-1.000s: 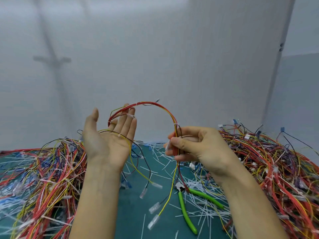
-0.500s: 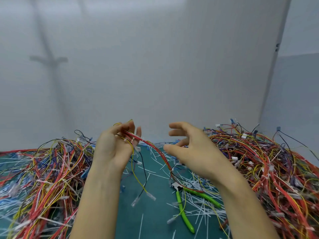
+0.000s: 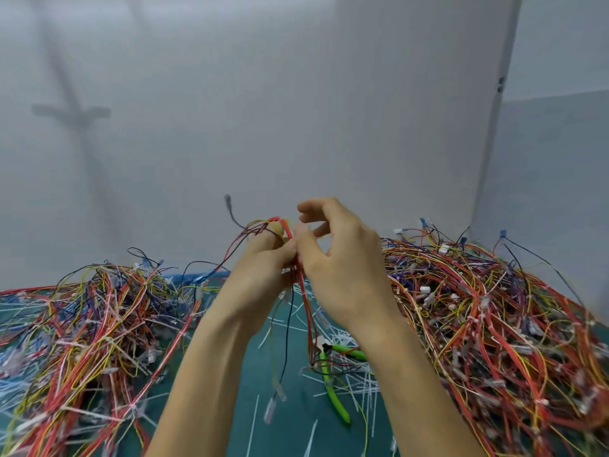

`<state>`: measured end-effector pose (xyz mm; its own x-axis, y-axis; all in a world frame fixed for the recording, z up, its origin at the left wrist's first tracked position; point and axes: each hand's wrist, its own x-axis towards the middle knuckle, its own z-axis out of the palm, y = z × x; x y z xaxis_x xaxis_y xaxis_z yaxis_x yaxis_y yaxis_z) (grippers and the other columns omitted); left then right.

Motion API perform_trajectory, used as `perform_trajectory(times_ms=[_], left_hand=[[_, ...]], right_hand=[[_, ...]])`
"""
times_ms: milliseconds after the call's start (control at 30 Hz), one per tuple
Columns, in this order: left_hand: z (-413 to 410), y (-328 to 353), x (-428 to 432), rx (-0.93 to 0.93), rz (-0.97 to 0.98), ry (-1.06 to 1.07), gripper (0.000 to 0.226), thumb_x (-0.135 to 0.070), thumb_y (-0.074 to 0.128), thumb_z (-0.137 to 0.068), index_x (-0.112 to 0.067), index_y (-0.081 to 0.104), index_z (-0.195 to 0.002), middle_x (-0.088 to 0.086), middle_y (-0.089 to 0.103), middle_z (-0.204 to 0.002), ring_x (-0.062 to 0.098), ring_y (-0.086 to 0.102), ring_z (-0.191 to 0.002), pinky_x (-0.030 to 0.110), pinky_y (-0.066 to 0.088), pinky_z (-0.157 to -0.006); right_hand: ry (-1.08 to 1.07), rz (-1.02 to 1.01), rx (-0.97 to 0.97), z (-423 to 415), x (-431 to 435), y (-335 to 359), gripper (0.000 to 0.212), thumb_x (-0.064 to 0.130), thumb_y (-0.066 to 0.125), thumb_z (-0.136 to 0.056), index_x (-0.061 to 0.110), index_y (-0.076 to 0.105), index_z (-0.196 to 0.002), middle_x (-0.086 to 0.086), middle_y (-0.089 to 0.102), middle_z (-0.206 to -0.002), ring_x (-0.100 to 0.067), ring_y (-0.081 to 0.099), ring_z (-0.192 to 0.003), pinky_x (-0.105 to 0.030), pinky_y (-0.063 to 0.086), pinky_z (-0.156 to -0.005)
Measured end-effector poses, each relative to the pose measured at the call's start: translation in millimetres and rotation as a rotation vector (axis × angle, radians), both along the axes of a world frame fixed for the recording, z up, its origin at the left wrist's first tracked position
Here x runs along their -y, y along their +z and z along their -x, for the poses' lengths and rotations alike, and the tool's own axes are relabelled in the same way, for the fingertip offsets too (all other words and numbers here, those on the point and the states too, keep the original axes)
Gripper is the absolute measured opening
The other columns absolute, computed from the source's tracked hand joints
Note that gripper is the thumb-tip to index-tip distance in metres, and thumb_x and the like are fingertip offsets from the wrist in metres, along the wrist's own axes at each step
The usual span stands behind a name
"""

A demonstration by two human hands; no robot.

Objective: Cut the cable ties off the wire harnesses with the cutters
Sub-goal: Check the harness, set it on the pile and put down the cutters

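Observation:
A wire harness (image 3: 304, 301) of red, yellow and black wires hangs from both hands above the green mat (image 3: 296, 420). My left hand (image 3: 263, 268) grips its upper end, with wires looping over the fingers. My right hand (image 3: 339, 262) pinches the red wires right beside the left hand with thumb and forefinger, its other fingers spread. The green-handled cutters (image 3: 331, 384) lie on the mat below the hands, held by neither hand. Loose ends with clear connectors dangle down toward the mat.
A large heap of wire harnesses (image 3: 92, 328) lies at the left, a bigger heap (image 3: 501, 324) at the right. Several cut white cable ties (image 3: 359, 390) litter the mat around the cutters. A grey wall (image 3: 296, 110) stands close behind.
My hands, apart half a second ago, have come together. My right hand, which had let go of the harness, now pinches it again. The harness hangs straighter down.

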<state>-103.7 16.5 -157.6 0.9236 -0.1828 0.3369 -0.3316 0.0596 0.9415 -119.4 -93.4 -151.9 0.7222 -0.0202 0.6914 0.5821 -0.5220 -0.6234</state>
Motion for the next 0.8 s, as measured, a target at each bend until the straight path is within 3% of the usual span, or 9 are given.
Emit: perform_trajectory(times_ms=[167, 233, 300, 400, 467, 533, 633, 700, 800], left_hand=[[5, 1, 16, 0.169, -0.262, 0.141, 0.033, 0.006, 0.039, -0.096, -0.014, 0.065, -0.101, -0.019, 0.069, -0.066, -0.004, 0.06, -0.06, 0.009, 0.045, -0.053], [4, -1, 20, 0.231, -0.436, 0.207, 0.038, 0.005, 0.039, -0.095, -0.02, 0.065, -0.105, -0.014, 0.071, -0.077, 0.006, 0.061, -0.071, 0.017, 0.05, -0.063], [3, -2, 22, 0.28, -0.594, 0.243, 0.032, 0.006, 0.039, -0.094, -0.015, 0.061, -0.103, 0.0, 0.062, -0.084, 0.017, 0.057, -0.078, 0.023, 0.047, -0.071], [5, -4, 23, 0.389, -0.696, 0.264, 0.045, 0.009, 0.043, -0.094, -0.026, 0.064, -0.114, -0.001, 0.052, -0.083, -0.004, 0.055, -0.072, 0.006, 0.037, -0.066], [7, -4, 25, 0.414, -0.676, 0.258, 0.048, 0.009, 0.047, -0.094, -0.023, 0.066, -0.123, -0.001, 0.056, -0.085, -0.013, 0.056, -0.071, 0.003, 0.041, -0.068], [6, -5, 29, 0.409, -0.565, 0.26, 0.047, 0.006, 0.056, -0.092, -0.03, 0.068, -0.12, 0.002, 0.065, -0.087, -0.005, 0.064, -0.072, 0.021, 0.053, -0.076], [4, -8, 37, 0.404, -0.385, 0.251, 0.056, 0.005, 0.066, -0.085, -0.046, 0.066, -0.11, 0.0, 0.074, -0.088, 0.01, 0.072, -0.078, 0.044, 0.057, -0.082], [2, -8, 46, 0.423, -0.307, 0.261, 0.058, 0.007, 0.065, -0.085, -0.044, 0.064, -0.113, -0.002, 0.076, -0.093, 0.01, 0.073, -0.08, 0.044, 0.058, -0.082], [-2, -3, 63, 0.46, -0.238, 0.254, 0.058, 0.01, 0.061, -0.087, -0.032, 0.062, -0.127, -0.002, 0.074, -0.1, 0.009, 0.07, -0.082, 0.038, 0.058, -0.081]], right_hand=[[-0.042, -0.018, -0.036, -3, 10, 3, 0.025, 0.037, 0.054, -0.098, 0.023, 0.061, -0.118, 0.004, 0.056, -0.114, -0.013, 0.057, -0.102, -0.027, 0.045, -0.086], [-0.088, -0.031, -0.061, -4, 16, 4, 0.028, 0.039, 0.058, -0.095, 0.024, 0.062, -0.119, 0.005, 0.058, -0.111, -0.013, 0.059, -0.096, -0.028, 0.046, -0.083], [-0.144, -0.084, -0.091, -7, 25, 4, 0.028, 0.038, 0.065, -0.091, 0.024, 0.064, -0.115, 0.008, 0.063, -0.101, -0.013, 0.061, -0.09, -0.03, 0.05, -0.08], [-0.137, -0.256, -0.161, -14, 39, 0, 0.028, 0.028, 0.075, -0.085, 0.024, 0.06, -0.109, 0.015, 0.066, -0.078, 0.002, 0.064, -0.074, -0.013, 0.049, -0.067], [-0.079, -0.372, -0.228, -19, 46, -3, 0.031, 0.022, 0.077, -0.082, 0.024, 0.057, -0.106, 0.01, 0.069, -0.074, 0.002, 0.064, -0.068, -0.013, 0.051, -0.065], [-0.06, -0.467, -0.235, -22, 52, -4, 0.022, 0.016, 0.077, -0.081, 0.026, 0.062, -0.095, 0.005, 0.071, -0.077, -0.011, 0.066, -0.069, -0.035, 0.057, -0.07], [-0.076, -0.536, -0.123, -20, 53, -1, 0.021, 0.009, 0.072, -0.082, 0.028, 0.064, -0.087, 0.002, 0.07, -0.082, -0.016, 0.067, -0.07, -0.032, 0.055, -0.058], [-0.091, -0.566, -0.03, -16, 52, 2, 0.022, 0.007, 0.07, -0.083, 0.028, 0.063, -0.085, 0.005, 0.069, -0.08, -0.011, 0.067, -0.065, -0.028, 0.054, -0.054], [-0.151, -0.622, 0.087, -9, 53, 7, 0.02, 0.007, 0.068, -0.087, 0.025, 0.061, -0.083, 0.01, 0.067, -0.073, -0.007, 0.067, -0.063, -0.038, 0.059, -0.064]])
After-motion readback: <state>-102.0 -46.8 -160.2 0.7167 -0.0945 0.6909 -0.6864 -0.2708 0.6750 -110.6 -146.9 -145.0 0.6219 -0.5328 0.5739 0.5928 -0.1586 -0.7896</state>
